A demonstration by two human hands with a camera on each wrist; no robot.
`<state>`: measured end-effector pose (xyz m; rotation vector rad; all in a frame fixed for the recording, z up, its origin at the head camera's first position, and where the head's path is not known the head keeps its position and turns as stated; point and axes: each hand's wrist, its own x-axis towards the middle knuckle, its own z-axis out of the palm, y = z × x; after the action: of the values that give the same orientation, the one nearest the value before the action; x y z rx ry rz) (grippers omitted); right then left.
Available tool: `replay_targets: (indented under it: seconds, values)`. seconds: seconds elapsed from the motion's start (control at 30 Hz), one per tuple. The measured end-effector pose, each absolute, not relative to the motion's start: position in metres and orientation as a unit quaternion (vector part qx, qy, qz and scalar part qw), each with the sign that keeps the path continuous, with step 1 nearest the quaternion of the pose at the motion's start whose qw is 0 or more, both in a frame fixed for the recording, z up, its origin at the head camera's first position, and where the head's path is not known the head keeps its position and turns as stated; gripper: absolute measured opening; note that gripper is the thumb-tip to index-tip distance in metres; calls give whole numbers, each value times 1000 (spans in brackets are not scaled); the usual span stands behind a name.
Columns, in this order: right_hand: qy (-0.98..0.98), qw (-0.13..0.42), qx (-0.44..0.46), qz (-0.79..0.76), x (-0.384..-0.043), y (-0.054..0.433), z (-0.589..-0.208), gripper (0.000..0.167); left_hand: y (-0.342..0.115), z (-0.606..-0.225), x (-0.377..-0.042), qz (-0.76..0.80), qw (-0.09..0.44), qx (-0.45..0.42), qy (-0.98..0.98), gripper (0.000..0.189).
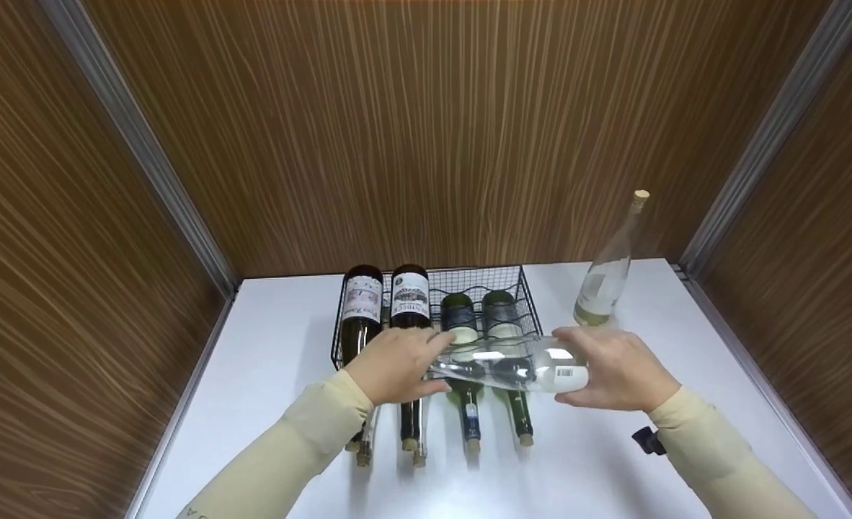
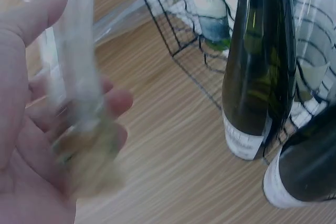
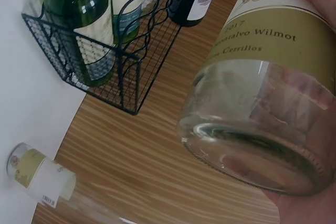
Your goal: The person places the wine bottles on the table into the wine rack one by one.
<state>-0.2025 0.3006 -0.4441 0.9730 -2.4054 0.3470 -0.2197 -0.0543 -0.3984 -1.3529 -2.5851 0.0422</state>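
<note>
A clear glass bottle (image 1: 547, 360) with a white and gold label lies sideways in the air, held in both hands above the front of a black wire rack (image 1: 476, 277). My right hand (image 1: 617, 369) grips its base end, thumb and fingers on opposite sides. At the neck is my left hand (image 1: 401, 364), the thumb on one side and loosely bent fingers behind; the corked end (image 2: 94, 158) is blurred in the left wrist view. Two dark bottles (image 1: 362, 297) and two green bottles (image 1: 500, 308) lie in the rack, necks toward me.
Another clear corked bottle (image 1: 602, 288) stands upright on the white table (image 1: 274, 324), right of the rack. Clear bottle necks (image 1: 420, 432) show beneath the dark bottles. Wood-grain panels (image 1: 426, 144) close off the back and both sides.
</note>
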Motion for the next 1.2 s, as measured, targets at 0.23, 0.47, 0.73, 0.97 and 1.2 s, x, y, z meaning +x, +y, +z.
replay_targets:
  seconds: [0.23, 0.47, 0.73, 0.97, 1.2]
  values:
    - [-884, 262, 367, 124, -204, 296, -442, 81, -51, -408, -222, 27, 91, -449, -889, 55]
    - [-890, 244, 366, 120, -204, 294, -450, 82, -52, -418, -220, 27, 57, -445, -893, 51]
    - [-888, 249, 364, 127, -207, 295, -452, 83, -54, -420, -216, 11, 65, -421, -904, 49]
    - [-891, 258, 342, 150, -212, 298, -448, 90, -54, -426, -206, -62, 19, -368, -927, 46]
    - [-891, 282, 288, 210, -220, 302, -446, 92, -44, -429, -192, -213, -71, -259, -939, 50]
